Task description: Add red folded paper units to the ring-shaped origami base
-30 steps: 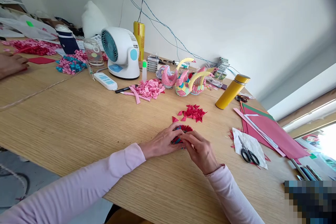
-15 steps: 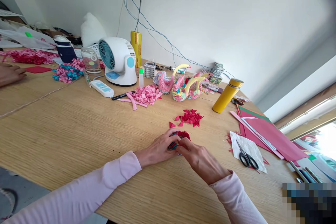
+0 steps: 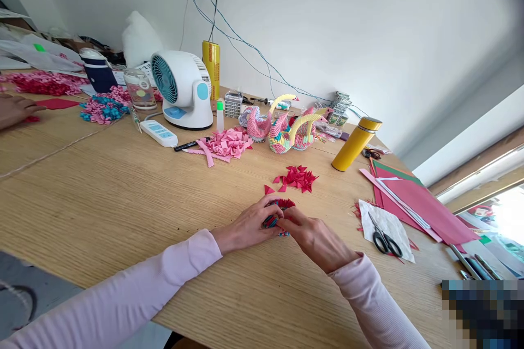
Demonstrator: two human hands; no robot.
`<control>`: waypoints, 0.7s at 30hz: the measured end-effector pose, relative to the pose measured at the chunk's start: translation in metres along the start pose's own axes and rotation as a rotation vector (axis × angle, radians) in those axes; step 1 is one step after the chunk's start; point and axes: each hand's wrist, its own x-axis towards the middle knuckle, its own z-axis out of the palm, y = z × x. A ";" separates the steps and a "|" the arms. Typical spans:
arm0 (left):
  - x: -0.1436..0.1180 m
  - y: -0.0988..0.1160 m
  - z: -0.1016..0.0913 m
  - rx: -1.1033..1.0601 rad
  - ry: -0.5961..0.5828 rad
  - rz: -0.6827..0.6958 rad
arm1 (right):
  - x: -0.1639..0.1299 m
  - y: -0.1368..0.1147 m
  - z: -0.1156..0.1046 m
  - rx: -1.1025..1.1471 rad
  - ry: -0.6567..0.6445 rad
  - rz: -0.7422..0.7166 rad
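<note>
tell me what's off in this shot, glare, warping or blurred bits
Head view: the bright window at right is blown out; the wooden table and wall tilt and bend from wide-angle distortion; a pixelated block covers the lower right corner; the top right corner darkens.

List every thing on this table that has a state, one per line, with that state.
left hand: gripping the red paper ring.
right hand: gripping the same ring.
red paper ring: held, resting on the table.
scissors: shut, lying flat on white paper.
yellow flask: upright, capped.
glue bottle: upright, capped.
</note>
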 end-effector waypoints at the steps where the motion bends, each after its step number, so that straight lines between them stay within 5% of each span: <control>1: 0.000 -0.001 0.000 0.001 0.002 0.001 | 0.000 -0.001 -0.001 -0.027 -0.005 -0.002; 6: -0.001 -0.004 0.002 0.028 -0.001 -0.027 | -0.004 0.004 0.001 0.088 0.142 0.020; 10: -0.002 -0.006 0.003 0.040 -0.009 -0.052 | -0.004 0.006 0.007 0.443 0.413 0.257; 15: -0.001 -0.006 0.003 0.020 -0.008 -0.043 | 0.000 0.006 0.022 0.907 0.357 0.575; 21: 0.000 -0.004 0.001 -0.015 -0.008 -0.019 | 0.002 0.011 0.037 1.138 0.375 0.597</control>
